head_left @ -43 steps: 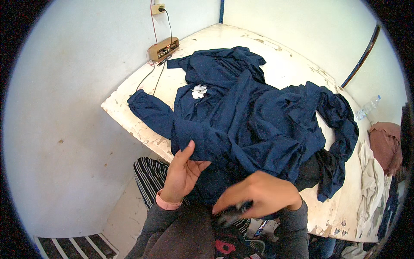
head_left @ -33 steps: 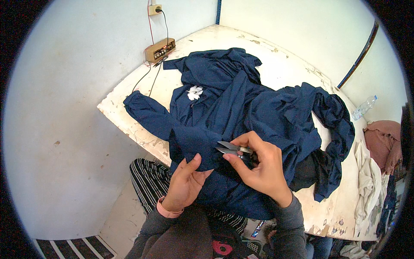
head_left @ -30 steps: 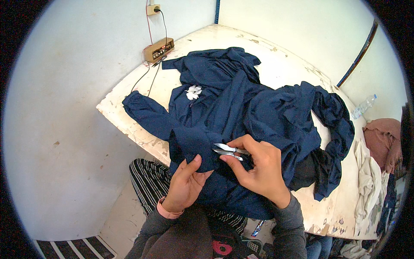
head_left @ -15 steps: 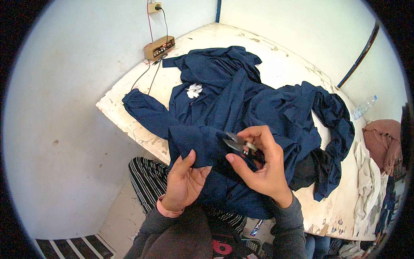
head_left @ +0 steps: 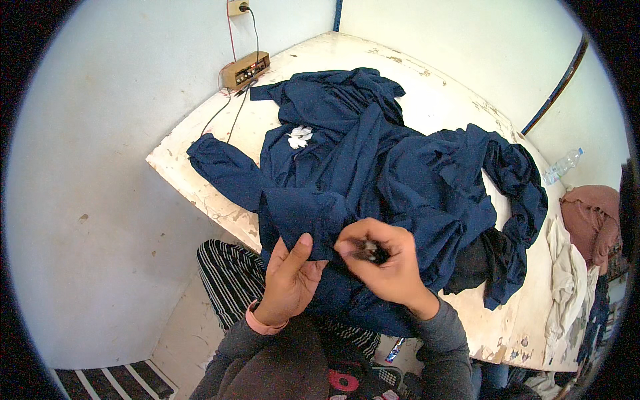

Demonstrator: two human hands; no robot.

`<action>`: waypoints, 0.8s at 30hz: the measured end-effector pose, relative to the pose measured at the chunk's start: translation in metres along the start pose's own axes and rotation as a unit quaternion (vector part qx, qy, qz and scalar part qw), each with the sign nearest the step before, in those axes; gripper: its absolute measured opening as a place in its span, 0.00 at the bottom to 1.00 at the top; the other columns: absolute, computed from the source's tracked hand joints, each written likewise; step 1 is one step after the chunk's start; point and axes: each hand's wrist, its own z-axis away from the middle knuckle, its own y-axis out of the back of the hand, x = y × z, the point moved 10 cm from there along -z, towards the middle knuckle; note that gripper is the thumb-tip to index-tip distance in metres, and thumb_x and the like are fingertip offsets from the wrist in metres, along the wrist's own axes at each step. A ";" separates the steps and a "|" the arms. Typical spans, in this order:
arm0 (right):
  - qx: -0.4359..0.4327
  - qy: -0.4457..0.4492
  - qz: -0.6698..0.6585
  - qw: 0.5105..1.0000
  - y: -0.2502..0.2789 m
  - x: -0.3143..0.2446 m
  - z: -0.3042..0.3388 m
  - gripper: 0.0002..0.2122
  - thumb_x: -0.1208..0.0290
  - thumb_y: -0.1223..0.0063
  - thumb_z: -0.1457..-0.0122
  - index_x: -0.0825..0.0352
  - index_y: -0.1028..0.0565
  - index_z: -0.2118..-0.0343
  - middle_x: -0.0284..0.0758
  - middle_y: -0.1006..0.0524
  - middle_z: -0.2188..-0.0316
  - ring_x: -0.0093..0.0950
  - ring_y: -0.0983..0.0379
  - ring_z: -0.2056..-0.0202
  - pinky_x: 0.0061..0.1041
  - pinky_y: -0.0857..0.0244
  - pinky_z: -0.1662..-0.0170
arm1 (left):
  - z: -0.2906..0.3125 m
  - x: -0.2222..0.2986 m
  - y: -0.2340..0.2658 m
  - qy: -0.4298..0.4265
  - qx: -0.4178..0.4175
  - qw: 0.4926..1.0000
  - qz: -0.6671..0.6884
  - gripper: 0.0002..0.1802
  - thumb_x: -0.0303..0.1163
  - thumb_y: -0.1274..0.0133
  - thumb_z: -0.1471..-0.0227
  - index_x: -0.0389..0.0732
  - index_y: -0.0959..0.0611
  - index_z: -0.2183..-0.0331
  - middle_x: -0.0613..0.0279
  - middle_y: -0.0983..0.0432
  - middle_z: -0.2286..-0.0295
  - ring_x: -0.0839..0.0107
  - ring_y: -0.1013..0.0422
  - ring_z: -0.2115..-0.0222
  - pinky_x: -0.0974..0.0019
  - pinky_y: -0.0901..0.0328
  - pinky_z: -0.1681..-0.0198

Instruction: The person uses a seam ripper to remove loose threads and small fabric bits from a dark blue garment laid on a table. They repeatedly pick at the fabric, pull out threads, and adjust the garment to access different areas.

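A navy blue garment (head_left: 427,170) lies rumpled over the table and down its front edge onto my lap. My left hand (head_left: 292,277) pinches a folded end of it, thumb on top and fingers beneath. Close by on the right, my right hand (head_left: 387,260) is closed around a pair of thread snips (head_left: 368,251), at the edge of the held cloth. Most of the snips is hidden inside my fingers, and the blades are blurred. A white scrap, shaped like a flower (head_left: 300,137), rests on the garment farther back.
The pale, chipped table (head_left: 507,333) meets the walls at the back. A brown box with knobs (head_left: 247,71) stands at the back left, wired to a wall socket (head_left: 237,8). At the right are a clear bottle (head_left: 564,165), brownish-pink cloth (head_left: 592,220) and white cloth (head_left: 567,287).
My right hand has moved down and left, and its fingers have closed around the snips, whose blades stood out before. My left hand still holds the cloth almost in place.
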 end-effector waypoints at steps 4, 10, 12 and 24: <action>-0.042 -0.095 -0.171 0.980 0.008 0.006 0.002 0.03 0.77 0.41 0.44 0.70 0.23 0.68 0.24 0.27 0.76 0.12 0.36 0.73 0.16 0.42 0.70 | -0.005 0.000 0.010 0.012 0.128 0.992 0.014 0.14 0.26 0.58 0.34 0.41 0.27 0.48 0.61 0.21 0.55 0.65 0.22 0.57 0.60 0.24 0.53; -0.009 0.015 0.045 0.999 0.029 -0.008 -0.002 0.04 0.76 0.39 0.47 0.68 0.24 0.72 0.29 0.27 0.80 0.14 0.36 0.79 0.17 0.43 0.75 | -0.007 0.003 0.006 -0.014 0.020 0.999 0.043 0.18 0.27 0.57 0.33 0.41 0.29 0.44 0.60 0.26 0.47 0.68 0.26 0.49 0.64 0.27 0.50; 0.009 0.019 0.091 0.996 0.027 -0.010 -0.006 0.05 0.77 0.38 0.46 0.69 0.25 0.72 0.26 0.27 0.79 0.11 0.38 0.78 0.16 0.45 0.74 | -0.006 0.002 0.011 -0.016 0.012 0.999 0.048 0.18 0.26 0.56 0.34 0.42 0.29 0.44 0.61 0.26 0.47 0.69 0.26 0.50 0.64 0.26 0.50; -0.046 -0.081 -0.056 0.994 -0.004 0.022 0.000 0.05 0.76 0.40 0.43 0.69 0.23 0.64 0.26 0.24 0.73 0.12 0.34 0.71 0.16 0.40 0.68 | -0.005 -0.004 0.001 -0.016 0.095 0.995 -0.029 0.17 0.23 0.54 0.36 0.44 0.27 0.46 0.64 0.22 0.54 0.68 0.24 0.54 0.61 0.26 0.52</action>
